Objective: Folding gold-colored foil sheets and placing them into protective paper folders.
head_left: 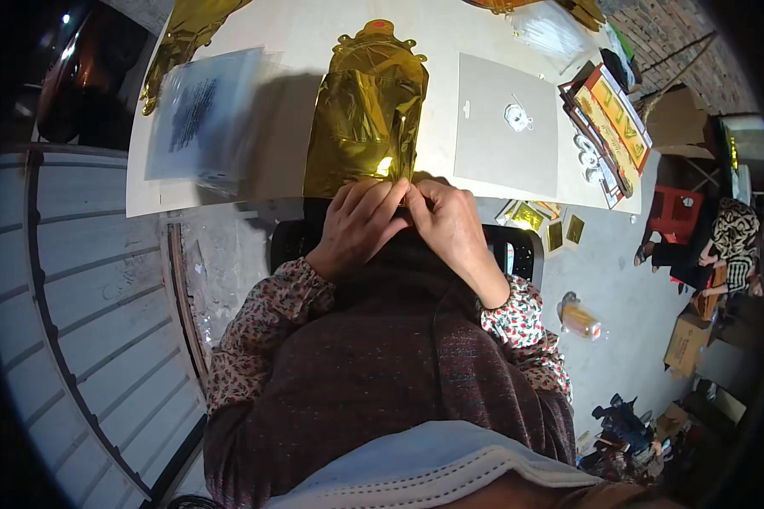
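Note:
A shiny gold foil balloon [369,114], flat and creased, lies in the middle of the table with its near end at the front edge. Small rounded tabs and a red spot mark its far end. My left hand [358,225] has its fingers bent over the near edge of the foil. Right beside it, my right hand [446,222] pinches the same edge between thumb and fingers. The fingertips of both hands nearly meet there. What exactly lies between them is hidden.
Clear plastic bags [204,119] lie left on the white table [293,72]. To the right are a grey card [492,127] with a white ribbon coil [518,117], and printed cards [615,127]. More gold foil [182,42] lies far left. People sit beyond a bottle [581,321] on the floor.

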{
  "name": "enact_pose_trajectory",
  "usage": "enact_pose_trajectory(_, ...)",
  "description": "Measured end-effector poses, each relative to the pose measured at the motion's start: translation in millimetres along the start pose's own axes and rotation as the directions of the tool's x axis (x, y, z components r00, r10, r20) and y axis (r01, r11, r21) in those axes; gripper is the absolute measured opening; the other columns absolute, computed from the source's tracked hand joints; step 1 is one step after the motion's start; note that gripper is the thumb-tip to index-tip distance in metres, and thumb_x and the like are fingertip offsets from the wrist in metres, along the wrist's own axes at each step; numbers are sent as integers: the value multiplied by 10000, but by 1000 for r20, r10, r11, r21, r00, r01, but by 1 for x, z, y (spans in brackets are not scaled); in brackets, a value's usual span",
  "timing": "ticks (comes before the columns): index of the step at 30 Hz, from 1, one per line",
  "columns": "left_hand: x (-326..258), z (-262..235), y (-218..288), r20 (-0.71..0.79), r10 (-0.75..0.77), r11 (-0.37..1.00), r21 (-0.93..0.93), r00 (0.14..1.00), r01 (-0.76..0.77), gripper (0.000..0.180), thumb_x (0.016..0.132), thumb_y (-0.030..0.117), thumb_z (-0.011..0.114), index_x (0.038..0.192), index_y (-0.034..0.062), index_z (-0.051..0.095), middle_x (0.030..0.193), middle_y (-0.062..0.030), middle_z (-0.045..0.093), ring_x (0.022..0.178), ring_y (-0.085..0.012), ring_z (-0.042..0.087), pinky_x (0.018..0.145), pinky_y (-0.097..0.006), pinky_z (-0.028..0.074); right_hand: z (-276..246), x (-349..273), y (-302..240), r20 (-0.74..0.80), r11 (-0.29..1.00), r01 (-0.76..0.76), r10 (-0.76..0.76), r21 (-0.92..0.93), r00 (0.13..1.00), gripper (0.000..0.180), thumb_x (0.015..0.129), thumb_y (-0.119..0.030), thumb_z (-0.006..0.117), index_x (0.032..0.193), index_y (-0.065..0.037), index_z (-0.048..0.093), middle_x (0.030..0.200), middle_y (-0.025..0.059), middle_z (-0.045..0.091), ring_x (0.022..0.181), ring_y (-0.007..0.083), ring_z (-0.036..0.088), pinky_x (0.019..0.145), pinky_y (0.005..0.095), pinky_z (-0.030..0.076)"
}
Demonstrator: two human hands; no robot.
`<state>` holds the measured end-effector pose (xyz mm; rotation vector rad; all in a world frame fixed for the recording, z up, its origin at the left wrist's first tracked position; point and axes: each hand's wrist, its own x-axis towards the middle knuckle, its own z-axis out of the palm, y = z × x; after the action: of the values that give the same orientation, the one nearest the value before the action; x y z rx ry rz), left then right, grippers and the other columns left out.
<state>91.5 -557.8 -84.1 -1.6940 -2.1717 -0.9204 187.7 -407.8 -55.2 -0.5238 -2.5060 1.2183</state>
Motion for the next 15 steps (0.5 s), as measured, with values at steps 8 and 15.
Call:
enact_pose_trajectory(8, -5, 21, -8, -115, 94, 988, 134, 989, -78, 299, 801, 151, 657, 1092, 94, 694, 1162, -30, 582, 1099, -209, 563, 914, -363, 459, -13, -3, -7, -59, 898, 416, -427, -144, 902, 271, 821, 53, 669, 1090, 23, 679, 1051, 178, 657, 936, 338, 639, 806, 396, 533)
enact_pose_trajectory(15, -9, 27, -11, -149, 99, 988, 135, 984, -79, 257, 819, 180, 598, 1042, 107, 703, 1199, -19, 626, 1121, -212, 559, 928, -373, 453, -4, -2, 1, 23, 868, 420, -430, -265, 902, 434, 764, 89, 631, 1194, 27, 650, 1174, 175, 655, 1055, 340, 611, 917, 397, 515)
